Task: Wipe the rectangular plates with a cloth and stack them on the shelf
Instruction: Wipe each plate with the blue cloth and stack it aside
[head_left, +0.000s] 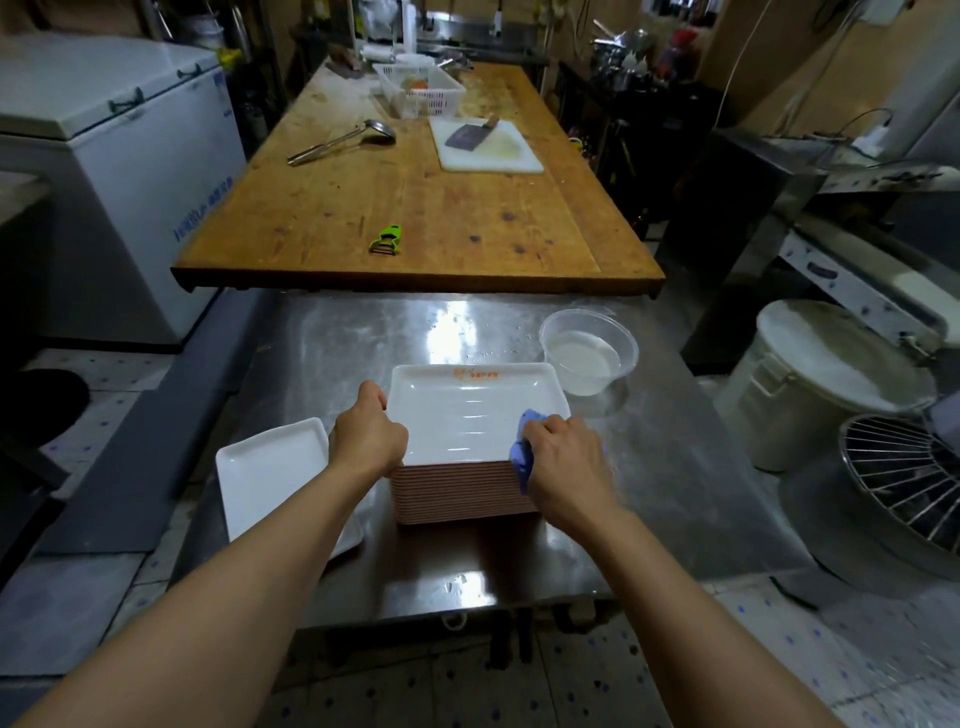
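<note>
Freezer chest (119, 171) in white fills the far left of a working kitchen, beside a long wooden tabletop (415, 208) that carries a steel ladle (345, 140), a green peeler (387, 240), a white slotted basket (418, 91) and a white cutting board (488, 148) with a cleaver (467, 136) lying on it. In front of it sits a lower steel tabletop (332, 353), wet and shining under the lights. At its near left edge lies a single white rectangular plate (270, 473), set apart from the rest. Just right of it, a person's left hand (366, 434) grips the left rim of the top plate (467, 410), its fingers curled over the edge. That plate, white with an orange mark near its far rim, crowns a tall stack of plates (462, 491) whose edges show pinkish brown, standing in the middle of the steel tabletop. The right hand (563, 462) rests at the plate's near right corner, fingers closed around a bunched blue cloth (524, 452) that touches the rim and hangs down the side of the stack. Beyond the right hand stands a clear round tub (589, 348) holding cloudy liquid. Farther right, off the tabletop, are a lidded white bucket (821, 384) and a wire guard (904, 478) over a large steel bowl.
</note>
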